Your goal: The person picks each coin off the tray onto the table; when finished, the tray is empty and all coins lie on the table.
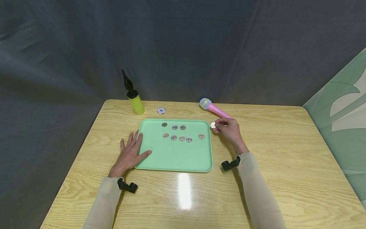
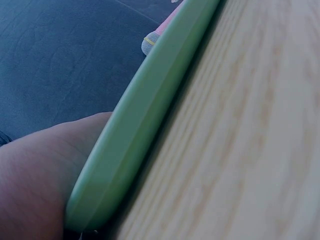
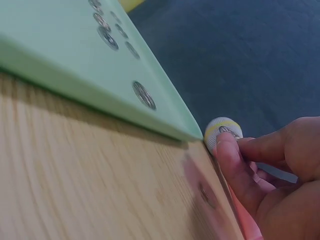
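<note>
A mint-green tray (image 1: 174, 157) lies on the wooden table, with several silvery coins (image 1: 182, 138) spread in two loose rows over its far half. My left hand (image 1: 130, 156) rests on the tray's left edge, fingers straight and spread, the thumb reaching over the tray floor. Just off the tray's far right corner, my right hand (image 1: 228, 130) pinches a coin (image 1: 213, 125) between thumb and fingertips. In the right wrist view that coin (image 3: 229, 132) shows partly behind the fingertips, held above the table surface. One coin (image 3: 144, 95) lies apart from the others, nearest the tray's right side.
Behind the right hand lies a pink toy microphone (image 1: 218, 110) with a grey head. A yellow hand pump (image 1: 136, 104) with a black top stands at the back left, beside a round white poker chip (image 1: 161, 110). A dark cloth (image 1: 183, 51) hangs along the table's far edge.
</note>
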`<state>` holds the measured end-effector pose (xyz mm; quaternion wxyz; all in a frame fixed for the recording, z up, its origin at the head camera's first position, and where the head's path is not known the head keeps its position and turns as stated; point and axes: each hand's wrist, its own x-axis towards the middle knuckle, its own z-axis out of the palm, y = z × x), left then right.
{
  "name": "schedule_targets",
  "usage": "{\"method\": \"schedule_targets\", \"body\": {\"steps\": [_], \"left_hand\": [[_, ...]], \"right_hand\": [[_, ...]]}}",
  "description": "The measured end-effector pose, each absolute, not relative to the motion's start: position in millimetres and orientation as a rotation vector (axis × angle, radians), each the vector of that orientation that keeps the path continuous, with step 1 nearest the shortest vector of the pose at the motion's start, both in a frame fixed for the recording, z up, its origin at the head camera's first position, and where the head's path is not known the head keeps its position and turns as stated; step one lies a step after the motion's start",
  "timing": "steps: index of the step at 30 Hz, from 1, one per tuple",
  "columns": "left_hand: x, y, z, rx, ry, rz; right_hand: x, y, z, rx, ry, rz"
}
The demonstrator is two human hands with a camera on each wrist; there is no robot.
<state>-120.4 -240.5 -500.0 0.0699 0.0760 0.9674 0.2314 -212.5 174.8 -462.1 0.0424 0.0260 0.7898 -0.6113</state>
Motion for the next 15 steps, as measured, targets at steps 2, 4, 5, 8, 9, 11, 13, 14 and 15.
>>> {"method": "schedule_targets", "body": {"steps": [2,4,5,8,9,11,13,14,15], "left_hand": [[-120.2,-240.5,-499.8,0.227,2.91,0.696],[-120.1,-240.4,-499.8,0.225,2.909,0.695],[-120.1,-240.4,-499.8,0.224,2.909,0.695],[-120.0,-240.0,-499.5,0.223,2.908,0.699],[-119.9,-240.0,-499.3,0.223,2.909,0.701],[-119.8,-239.8,-498.9,0.225,2.908,0.703],[-119.8,-239.7,-498.5,0.225,2.908,0.707],[-119.8,-239.7,-498.5,0.225,2.908,0.707],[-119.8,-239.7,-498.4,0.225,2.907,0.708]], "right_hand": [[-212.5,180.1,-461.9,0.084,2.408,-1.885],[-212.0,185.3,-461.3,0.088,2.395,-1.893],[-211.6,187.8,-461.0,0.093,2.389,-1.892],[-210.0,194.8,-459.8,0.115,2.369,-1.887],[-209.4,196.8,-459.5,0.123,2.365,-1.884],[-208.4,200.7,-459.3,0.137,2.361,-1.88],[-207.5,204.3,-459.6,0.152,2.351,-1.886],[-207.2,206.3,-460.0,0.16,2.347,-1.888],[-207.0,208.2,-460.5,0.168,2.344,-1.891]]}}
